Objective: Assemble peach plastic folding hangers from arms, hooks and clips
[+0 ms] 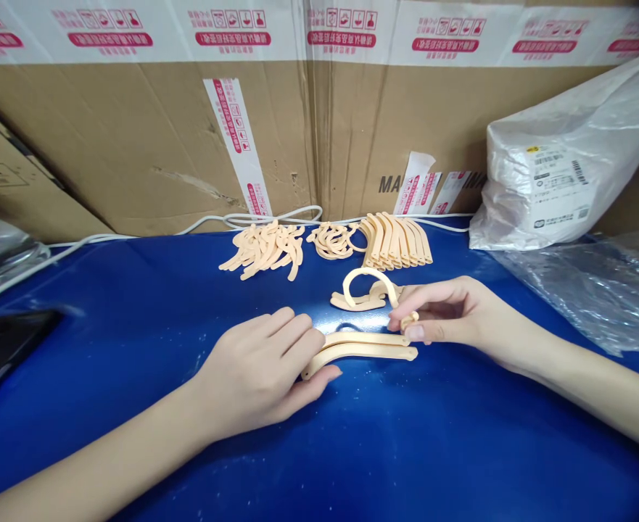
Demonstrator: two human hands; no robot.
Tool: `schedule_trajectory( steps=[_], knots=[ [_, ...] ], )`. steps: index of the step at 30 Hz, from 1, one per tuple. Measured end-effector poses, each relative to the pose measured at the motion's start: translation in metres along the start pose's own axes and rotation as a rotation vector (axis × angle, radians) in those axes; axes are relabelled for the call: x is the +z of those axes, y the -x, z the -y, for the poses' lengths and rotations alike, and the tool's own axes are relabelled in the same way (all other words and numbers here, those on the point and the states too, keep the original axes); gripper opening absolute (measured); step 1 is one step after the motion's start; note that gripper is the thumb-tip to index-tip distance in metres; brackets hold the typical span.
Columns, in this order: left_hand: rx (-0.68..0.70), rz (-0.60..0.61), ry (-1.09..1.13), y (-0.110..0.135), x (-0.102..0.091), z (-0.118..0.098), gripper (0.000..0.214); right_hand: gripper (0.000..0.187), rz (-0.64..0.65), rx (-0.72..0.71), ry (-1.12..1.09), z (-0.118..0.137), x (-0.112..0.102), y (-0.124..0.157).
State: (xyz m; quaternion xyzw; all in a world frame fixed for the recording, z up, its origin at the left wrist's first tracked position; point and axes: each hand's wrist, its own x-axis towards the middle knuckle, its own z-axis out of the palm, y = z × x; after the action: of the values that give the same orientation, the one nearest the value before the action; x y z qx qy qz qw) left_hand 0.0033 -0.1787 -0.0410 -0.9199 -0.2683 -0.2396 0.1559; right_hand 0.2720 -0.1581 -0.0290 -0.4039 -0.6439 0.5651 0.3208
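Observation:
My left hand (270, 362) is closed around the left ends of two long, gently curved beige plastic strips (370, 352). They lie side by side and point right, with small holes at their ends. My right hand (455, 315) pinches a beige C-shaped hook (370, 272) by its small end, close to the strips' right tips. Whether that end touches the strips I cannot tell. Just behind, short curved beige pieces (358, 303) lie on the table, partly hidden by the hook and my right fingers.
Along the back of the blue table (319, 464) lie a heap of short beige pieces (268, 246), several hooks (333, 241) and a row of long strips (398, 241). Cardboard boxes (150, 130) and a white cable (188, 226) stand behind. A plastic-wrapped parcel (558, 167) sits right, a black phone-like object (9, 348) left.

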Motion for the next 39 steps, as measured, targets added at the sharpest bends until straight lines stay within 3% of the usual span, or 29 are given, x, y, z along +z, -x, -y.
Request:
schedule_trajectory(
  steps=[4,9,15,21,32,39],
  knots=[
    [-0.031,0.12,0.093,0.0,0.002,0.001,0.022,0.019,-0.036,0.017,-0.041,-0.006,-0.003,-0.003],
    [-0.061,0.187,0.131,0.001,0.005,0.003,0.016,0.012,0.017,-0.022,-0.091,-0.011,-0.002,-0.003],
    [-0.102,0.312,0.236,0.0,0.003,0.003,0.014,0.023,0.031,0.015,-0.172,-0.01,0.001,-0.002],
    [-0.101,0.362,0.329,-0.001,0.001,0.003,0.012,0.039,0.074,0.008,-0.209,-0.013,0.003,-0.005],
    [-0.124,0.47,0.445,-0.004,-0.002,0.001,0.017,0.034,0.102,0.006,-0.207,-0.018,0.003,-0.009],
    [-0.11,0.427,0.476,-0.004,0.0,-0.005,0.014,0.033,0.085,-0.006,-0.223,-0.019,0.005,-0.007]
  ],
)
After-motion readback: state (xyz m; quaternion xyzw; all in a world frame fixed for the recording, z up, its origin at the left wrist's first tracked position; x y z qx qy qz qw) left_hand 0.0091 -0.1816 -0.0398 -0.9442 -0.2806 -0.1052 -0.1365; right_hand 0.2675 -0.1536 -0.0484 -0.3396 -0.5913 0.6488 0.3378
